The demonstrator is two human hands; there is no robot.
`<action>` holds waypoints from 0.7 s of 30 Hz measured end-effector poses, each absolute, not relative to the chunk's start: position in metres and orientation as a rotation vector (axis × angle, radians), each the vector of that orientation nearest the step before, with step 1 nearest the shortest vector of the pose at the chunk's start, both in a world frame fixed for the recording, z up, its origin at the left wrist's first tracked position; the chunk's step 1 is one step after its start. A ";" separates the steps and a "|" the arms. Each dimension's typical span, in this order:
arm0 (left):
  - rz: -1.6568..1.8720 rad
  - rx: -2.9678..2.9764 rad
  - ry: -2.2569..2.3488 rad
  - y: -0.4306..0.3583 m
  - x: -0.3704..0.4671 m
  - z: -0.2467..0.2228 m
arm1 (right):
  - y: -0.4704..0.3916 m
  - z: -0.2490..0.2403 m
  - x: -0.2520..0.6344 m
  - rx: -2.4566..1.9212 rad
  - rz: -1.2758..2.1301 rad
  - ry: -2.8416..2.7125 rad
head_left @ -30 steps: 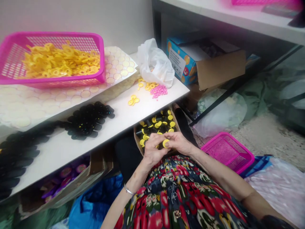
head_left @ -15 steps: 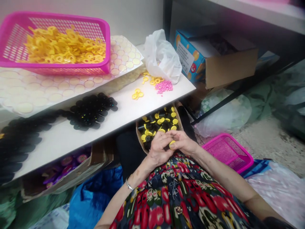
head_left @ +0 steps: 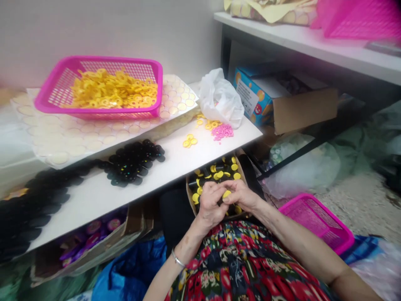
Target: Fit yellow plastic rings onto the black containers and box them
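Note:
Both hands meet over a cardboard box (head_left: 189, 196) of black pieces with yellow round caps, which rests at my lap. My right hand (head_left: 239, 195) pinches a small piece with a yellow round cap (head_left: 226, 194) between thumb and fingers. Close against it, my left hand (head_left: 211, 205) is curled with its fingers closed on the same piece; the piece's lower part is hidden by the fingers. On the white table (head_left: 175, 167) beyond lie a few yellow ring-shaped pieces (head_left: 189, 141), a heap of small pink bits (head_left: 223, 132) and many black rounded pieces (head_left: 133, 161).
A pink basket (head_left: 156, 90) full of yellow pieces stands on a sheet of printed circles (head_left: 59, 146). Beside it sits a white plastic bag (head_left: 221, 96). An open carton (head_left: 303, 108) is under the right shelf (head_left: 300, 39). Another pink basket (head_left: 344, 234) lies low at right.
The camera view has tilted up and turned left, so the scene sits lower and further right. Both hands stay together around the yellow-capped piece.

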State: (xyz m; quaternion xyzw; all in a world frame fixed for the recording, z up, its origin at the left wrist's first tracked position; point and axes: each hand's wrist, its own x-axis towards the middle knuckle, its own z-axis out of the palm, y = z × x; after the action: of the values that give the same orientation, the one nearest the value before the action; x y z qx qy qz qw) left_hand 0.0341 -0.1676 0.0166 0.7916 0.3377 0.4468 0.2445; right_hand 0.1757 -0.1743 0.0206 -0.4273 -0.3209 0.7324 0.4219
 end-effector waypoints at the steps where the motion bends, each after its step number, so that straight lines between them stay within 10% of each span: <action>1: 1.219 2.178 0.912 -0.164 0.033 0.018 | -0.171 0.020 0.173 -1.069 1.807 -0.824; 7: 1.230 2.243 0.961 -0.112 -0.002 0.032 | -0.132 0.005 0.181 -1.455 1.316 -1.206; 11: 1.350 2.240 1.775 -0.065 -0.042 0.042 | -0.096 -0.013 0.198 -1.805 0.620 -1.579; 21: 0.486 2.143 2.577 -0.028 -0.079 0.033 | -0.085 -0.006 0.198 -1.908 0.357 -1.749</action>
State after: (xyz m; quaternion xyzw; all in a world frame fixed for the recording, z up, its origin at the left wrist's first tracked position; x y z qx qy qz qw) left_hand -0.0786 -0.0279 0.0335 0.6280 0.7553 0.1423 -0.1221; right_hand 0.1977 -0.0848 -0.0059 -0.7049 -0.6462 0.1321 0.2611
